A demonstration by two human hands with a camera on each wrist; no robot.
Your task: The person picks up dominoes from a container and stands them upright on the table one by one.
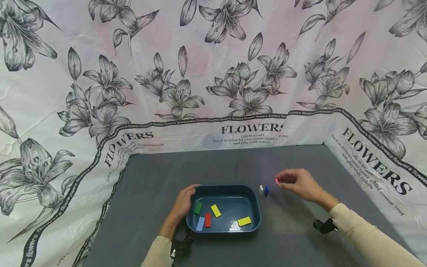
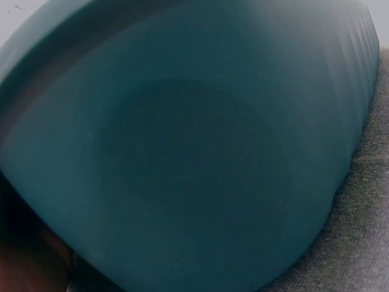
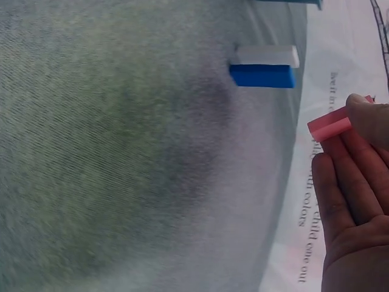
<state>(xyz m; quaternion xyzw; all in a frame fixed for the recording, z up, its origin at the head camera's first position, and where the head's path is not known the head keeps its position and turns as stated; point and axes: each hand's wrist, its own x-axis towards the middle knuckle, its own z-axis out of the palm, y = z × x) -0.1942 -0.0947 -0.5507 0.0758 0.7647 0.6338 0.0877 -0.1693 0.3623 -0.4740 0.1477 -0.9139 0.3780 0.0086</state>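
A dark blue tray (image 1: 222,232) lies on the grey tabletop, and my left hand (image 1: 182,203) grips its far left corner. Its outer wall (image 2: 200,170) fills most of the left wrist view. My right hand (image 1: 301,184) pinches a pink block (image 1: 276,181) between thumb and fingers, above the table to the tray's right. In the right wrist view, the same pink block (image 3: 330,125) sticks out past the thumb. Just left of that hand, a white block (image 1: 261,190) and a dark blue block (image 1: 266,191) stand upright, close together.
Inside the tray lie a green block (image 1: 198,208), a light blue block (image 1: 200,224), a red block (image 1: 208,220), a yellow block (image 1: 215,211) and another yellow block (image 1: 244,221). Flower-printed cloth (image 1: 186,133) surrounds the back and sides of the table.
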